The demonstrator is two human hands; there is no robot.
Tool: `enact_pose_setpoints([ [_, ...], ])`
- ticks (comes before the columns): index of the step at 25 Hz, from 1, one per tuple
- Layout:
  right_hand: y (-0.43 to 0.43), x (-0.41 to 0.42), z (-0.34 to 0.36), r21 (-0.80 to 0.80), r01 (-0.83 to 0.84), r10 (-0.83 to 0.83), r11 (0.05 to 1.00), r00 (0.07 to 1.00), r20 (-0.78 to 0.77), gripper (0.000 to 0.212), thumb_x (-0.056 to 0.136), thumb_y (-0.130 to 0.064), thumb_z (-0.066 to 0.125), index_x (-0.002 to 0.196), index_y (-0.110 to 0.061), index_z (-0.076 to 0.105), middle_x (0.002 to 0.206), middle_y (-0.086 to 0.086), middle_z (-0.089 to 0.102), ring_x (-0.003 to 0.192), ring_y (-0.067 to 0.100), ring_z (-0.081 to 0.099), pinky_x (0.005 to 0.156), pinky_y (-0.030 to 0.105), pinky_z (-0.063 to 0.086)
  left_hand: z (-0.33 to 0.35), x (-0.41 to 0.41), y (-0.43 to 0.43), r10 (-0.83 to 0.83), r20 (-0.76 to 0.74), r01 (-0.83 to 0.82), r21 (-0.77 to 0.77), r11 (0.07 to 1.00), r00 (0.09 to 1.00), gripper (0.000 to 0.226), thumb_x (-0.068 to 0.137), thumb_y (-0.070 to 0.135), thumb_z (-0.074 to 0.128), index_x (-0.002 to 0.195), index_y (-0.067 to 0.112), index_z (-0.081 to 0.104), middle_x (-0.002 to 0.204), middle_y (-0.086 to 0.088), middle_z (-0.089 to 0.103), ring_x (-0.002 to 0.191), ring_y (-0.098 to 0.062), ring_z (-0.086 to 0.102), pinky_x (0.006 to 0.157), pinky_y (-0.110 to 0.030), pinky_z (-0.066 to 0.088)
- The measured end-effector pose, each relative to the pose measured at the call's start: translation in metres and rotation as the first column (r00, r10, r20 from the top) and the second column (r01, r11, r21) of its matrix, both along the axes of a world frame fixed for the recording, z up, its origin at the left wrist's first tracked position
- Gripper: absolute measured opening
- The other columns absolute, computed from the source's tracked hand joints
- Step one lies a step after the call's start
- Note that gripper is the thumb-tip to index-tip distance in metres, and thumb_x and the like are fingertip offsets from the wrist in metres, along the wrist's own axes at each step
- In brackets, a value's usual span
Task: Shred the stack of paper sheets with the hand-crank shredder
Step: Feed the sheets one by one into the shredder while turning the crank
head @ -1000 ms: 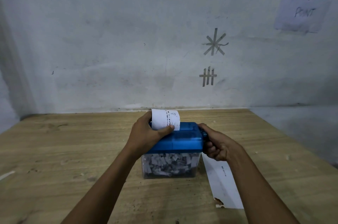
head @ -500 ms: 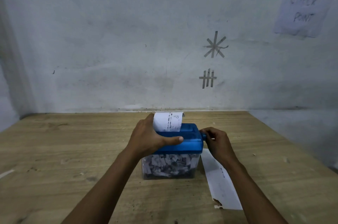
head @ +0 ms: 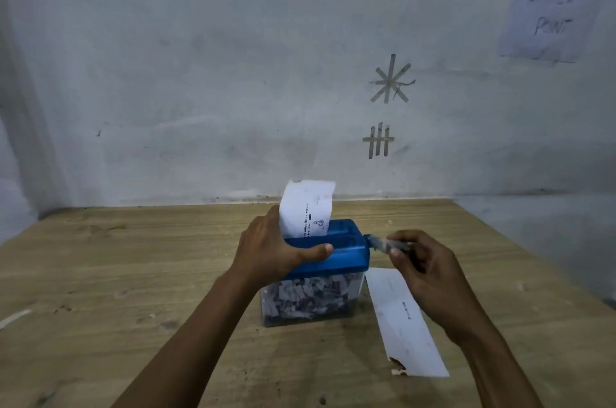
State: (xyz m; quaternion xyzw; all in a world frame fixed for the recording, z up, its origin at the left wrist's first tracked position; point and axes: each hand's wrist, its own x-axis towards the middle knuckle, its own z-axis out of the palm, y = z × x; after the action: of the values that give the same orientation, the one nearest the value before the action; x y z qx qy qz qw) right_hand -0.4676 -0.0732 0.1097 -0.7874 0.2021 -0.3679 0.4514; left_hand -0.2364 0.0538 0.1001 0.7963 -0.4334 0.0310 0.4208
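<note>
Blue-lidded shredder [head: 346, 249] upright, clear bin [head: 310, 302] full of shreds; one sheet [head: 306, 207] stands in its slot, another sheet [head: 405, 324] flat alongside.

One wide-angle camera on the person's head looks forward and slightly down across the wooden table [head: 116, 274] toward the wall [head: 200, 74], near enough that the hand-crank shredder [head: 348, 252], left hand [head: 266, 251] and right hand [head: 425, 271] fill the lower centre.

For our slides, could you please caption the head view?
Left hand steadies a blue-lidded clear shredder fed a white printed sheet; right hand grips its crank.
</note>
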Motion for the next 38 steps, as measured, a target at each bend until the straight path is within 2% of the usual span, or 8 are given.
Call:
enact_pose_setpoints([
  [4, -0.031, 0.035, 0.020, -0.006, -0.007, 0.007, 1.000, 0.999, 0.052, 0.014, 0.098, -0.022, 0.061, 0.098, -0.013, 0.072, 0.087, -0.005, 0.075, 0.079, -0.003, 0.067, 0.070, 0.013, 0.051, 0.000, -0.001, 0.001, -0.094, -0.039, 0.093, -0.027, 0.995, 0.995, 0.102, 0.053, 0.082, 0.079, 0.134, 0.026, 0.052, 0.130, 0.004, 0.064, 0.105, -0.016, 0.062, 0.077, -0.026, 0.056],
  [8, -0.064, 0.081, 0.013, 0.277, -0.024, 0.017, 0.961, 0.999, 0.027, 0.028, 0.101, -0.027, 0.059, 0.085, -0.006, 0.070, 0.070, 0.003, 0.067, 0.064, 0.015, 0.056, 0.060, 0.028, 0.044, 0.000, -0.001, 0.000, -0.118, -0.057, 0.115, -0.051, 0.992, 0.991, 0.105, 0.047, 0.086, 0.076, 0.131, 0.027, 0.053, 0.129, 0.006, 0.065, 0.105, -0.016, 0.063, 0.080, -0.029, 0.058],
  [13, -0.071, 0.104, -0.021, 0.661, 0.000, 0.000, 0.750, 1.000, 0.000, 0.023, 0.096, -0.019, 0.065, 0.106, 0.001, 0.067, 0.100, 0.021, 0.070, 0.088, 0.033, 0.066, 0.074, 0.039, 0.058, 0.000, -0.001, 0.000, -0.099, -0.061, 0.096, -0.053, 0.994, 0.993, 0.108, 0.043, 0.090, 0.072, 0.131, 0.030, 0.053, 0.127, 0.009, 0.065, 0.104, -0.014, 0.063, 0.084, -0.036, 0.059],
  [16, -0.066, 0.098, -0.043, 0.726, 0.063, 0.039, 0.685, 0.992, -0.123, 0.025, 0.100, -0.017, 0.054, 0.113, 0.002, 0.064, 0.105, 0.022, 0.072, 0.089, 0.033, 0.070, 0.070, 0.038, 0.057, -0.001, -0.001, -0.001, -0.056, -0.048, 0.052, -0.075, 0.996, 0.997, 0.106, 0.043, 0.091, 0.072, 0.129, 0.031, 0.054, 0.124, 0.011, 0.066, 0.102, -0.012, 0.063, 0.083, -0.038, 0.059],
  [22, -0.028, 0.054, -0.061, 0.550, 0.187, -0.042, 0.814, 0.963, -0.265, 0.031, 0.104, -0.022, 0.042, 0.080, -0.009, 0.057, 0.055, 0.002, 0.045, 0.045, 0.011, 0.033, 0.043, 0.025, 0.024, -0.003, -0.002, -0.004, -0.028, -0.053, 0.025, -0.046, 0.999, 0.998, 0.107, 0.042, 0.094, 0.070, 0.129, 0.033, 0.052, 0.125, 0.010, 0.066, 0.102, -0.014, 0.063, 0.081, -0.040, 0.060],
  [28, 0.005, 0.000, -0.015, 0.146, 0.102, -0.078, 0.984, 0.984, -0.161, 0.027, 0.103, -0.030, 0.052, 0.088, -0.017, 0.070, 0.063, -0.005, 0.064, 0.063, 0.009, 0.057, 0.061, 0.024, 0.042, 0.002, -0.002, -0.005, -0.025, -0.019, 0.025, -0.009, 1.000, 1.000, 0.109, 0.046, 0.093, 0.067, 0.131, 0.027, 0.052, 0.126, 0.005, 0.065, 0.103, -0.017, 0.062, 0.079, -0.033, 0.058],
  [31, -0.001, -0.004, -0.006, 0.112, 0.035, -0.030, 0.993, 0.998, -0.049, 0.009, 0.097, -0.027, 0.062, 0.100, -0.024, 0.070, 0.070, -0.007, 0.068, 0.066, 0.000, 0.059, 0.062, 0.020, 0.046, 0.000, 0.000, -0.004, -0.044, -0.033, 0.045, 0.014, 0.999, 0.998, 0.108, 0.047, 0.093, 0.069, 0.131, 0.027, 0.052, 0.125, 0.004, 0.065, 0.103, -0.018, 0.062, 0.080, -0.035, 0.059],
  [38, -0.020, 0.028, 0.022, 0.069, 0.048, -0.054, 0.996, 0.994, 0.094, 0.032, 0.099, -0.033, 0.058, 0.085, -0.008, 0.072, 0.053, -0.016, 0.059, 0.051, -0.003, 0.052, 0.052, 0.011, 0.041, 0.003, 0.003, -0.005, -0.051, -0.011, 0.052, 0.088, 0.995, 0.999, 0.118, 0.038, 0.102, 0.061, 0.131, 0.029, 0.053, 0.120, 0.007, 0.066, 0.101, -0.018, 0.063, 0.084, -0.041, 0.059],
])
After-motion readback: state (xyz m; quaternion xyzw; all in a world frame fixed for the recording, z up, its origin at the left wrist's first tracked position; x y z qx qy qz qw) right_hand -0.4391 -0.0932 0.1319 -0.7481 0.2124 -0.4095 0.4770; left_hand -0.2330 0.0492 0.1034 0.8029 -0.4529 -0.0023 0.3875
